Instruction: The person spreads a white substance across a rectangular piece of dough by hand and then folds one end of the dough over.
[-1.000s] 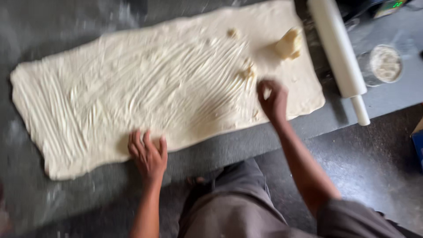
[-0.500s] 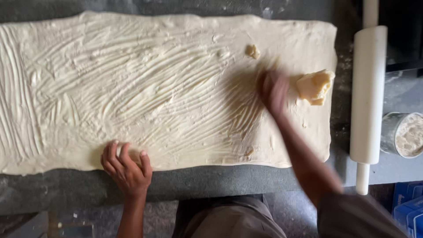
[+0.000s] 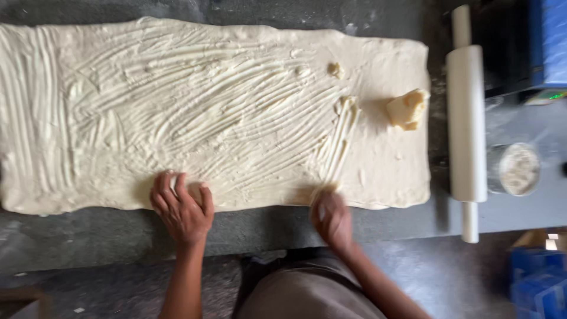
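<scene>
A large rolled-out sheet of pale dough (image 3: pixel 236 77) covers most of the dark worktop (image 3: pixel 88 230), smeared with streaks of butter. My left hand (image 3: pixel 182 207) lies flat with fingers spread on the dough's near edge. My right hand (image 3: pixel 332 217) is blurred at the near edge further right, fingers on the dough at the end of a fresh butter streak. A yellow lump of butter (image 3: pixel 406 108) sits on the dough's right part, and a small bit of butter (image 3: pixel 335 70) lies above it to the left.
A white rolling pin (image 3: pixel 466 118) lies just right of the dough. Beside it stands a round container of flour (image 3: pixel 515 170). Blue crates (image 3: pixel 537 277) are at the lower right and a blue box (image 3: pixel 552 41) at the upper right.
My right hand has swept from beside the butter lump down to the dough's near edge, leaving a fresh streak. My left hand stays pressed on the near edge. The camera view has shifted.
</scene>
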